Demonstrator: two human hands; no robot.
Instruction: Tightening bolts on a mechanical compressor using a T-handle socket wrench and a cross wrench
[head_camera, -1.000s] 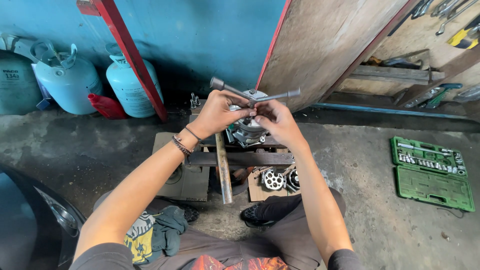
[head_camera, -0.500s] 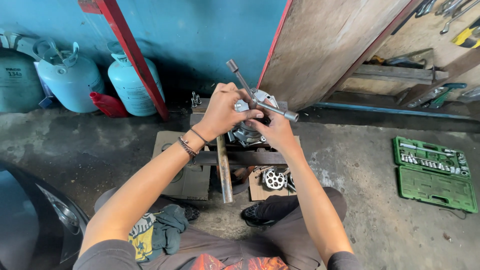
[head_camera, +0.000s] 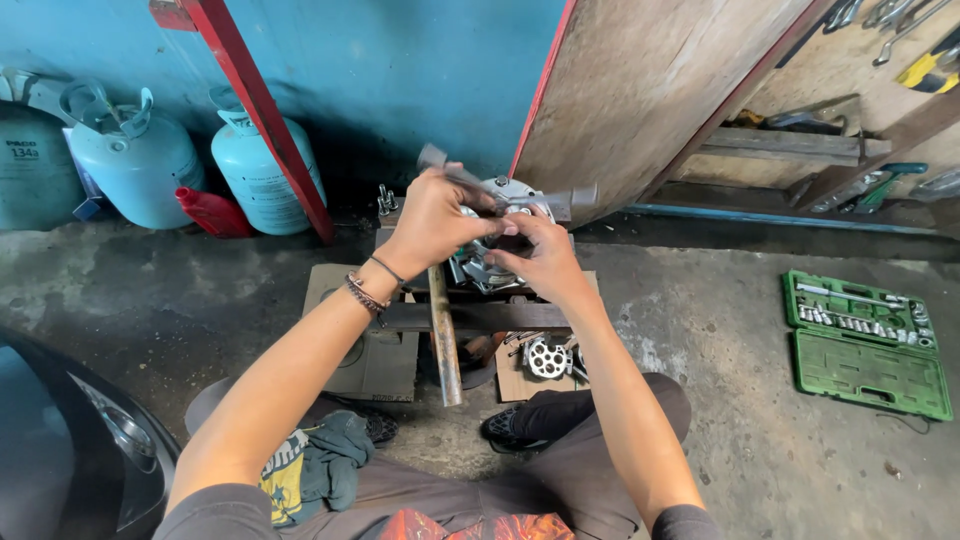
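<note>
My left hand (head_camera: 432, 222) grips one arm of a metal cross wrench (head_camera: 572, 203) held over a round silver machine part (head_camera: 490, 262). My right hand (head_camera: 537, 256) closes around the wrench's centre, just above that part. The wrench's arms stick out to the upper left and to the right. The part sits on a dark metal bar (head_camera: 470, 316) resting on cardboard (head_camera: 375, 360). A rusty pipe (head_camera: 443, 335) runs from under my left hand toward me.
Light blue gas cylinders (head_camera: 130, 160) and a red can (head_camera: 212, 212) stand at the back left. A red beam (head_camera: 255, 105) leans on the blue wall. An open green socket set (head_camera: 865, 343) lies at right. A small toothed metal piece (head_camera: 547, 358) rests by my shoe (head_camera: 505, 428).
The cross wrench has turned between my hands: its long arm swung from pointing up and left to lying nearly level, and both hands shifted their hold with it.
</note>
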